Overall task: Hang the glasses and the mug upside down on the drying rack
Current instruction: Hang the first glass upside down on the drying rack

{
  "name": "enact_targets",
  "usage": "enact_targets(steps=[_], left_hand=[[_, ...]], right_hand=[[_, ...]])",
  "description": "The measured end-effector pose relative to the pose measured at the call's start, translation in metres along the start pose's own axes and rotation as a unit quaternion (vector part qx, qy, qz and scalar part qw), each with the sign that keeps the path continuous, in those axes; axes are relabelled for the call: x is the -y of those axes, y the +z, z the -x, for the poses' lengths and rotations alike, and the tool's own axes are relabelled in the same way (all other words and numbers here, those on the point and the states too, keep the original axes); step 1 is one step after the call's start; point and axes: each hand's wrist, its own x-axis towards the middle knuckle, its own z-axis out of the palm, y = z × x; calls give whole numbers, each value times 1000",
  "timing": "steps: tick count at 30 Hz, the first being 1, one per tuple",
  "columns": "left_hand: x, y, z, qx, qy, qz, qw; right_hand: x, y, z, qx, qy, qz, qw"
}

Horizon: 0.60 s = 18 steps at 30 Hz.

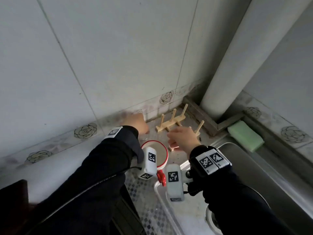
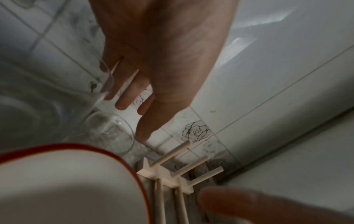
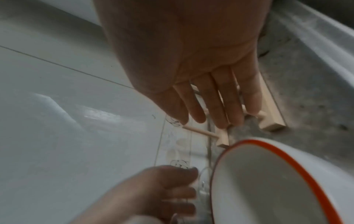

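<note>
A white mug (image 1: 160,155) with a red rim and red handle stands upright on the counter, mouth up. Behind it by the tiled wall stand two clear glasses, a near one (image 2: 57,91) and a smaller one (image 2: 109,134). My left hand (image 1: 137,122) reaches over them with straight fingers (image 2: 124,98), one lying behind the near glass's rim. The wooden peg rack (image 1: 171,122) sits in the corner with bare pegs. My right hand (image 1: 179,136) lies flat across the rack's base bars (image 3: 272,125), fingers (image 3: 220,112) straight. The mug (image 3: 268,181) is just below that hand.
A green sponge (image 1: 245,135) lies on the ledge behind the steel sink (image 1: 254,167) at the right. A clear plastic tray (image 1: 186,214) sits near me. A thick white pipe (image 1: 245,56) rises in the corner behind the rack.
</note>
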Motion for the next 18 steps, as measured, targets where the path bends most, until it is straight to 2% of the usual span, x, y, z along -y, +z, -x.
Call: enact_targets(steps=[3,8,13,18], left_hand=[[-1,5,-5,43,-21,-46,998],[-6,14,-10,58,-40,-125,990],[-10,24,-8,20,-28,-193,981],[-10,18,-3,-22,-7,-130,991]], right_hand=[[2,-9,-7,16,-4,-7,1000],[-1,-15,-11,22,-2,-34,999],[-1,-16,-9,30,1,-39,999],[0,-19,-9,31,-3,-41,999]])
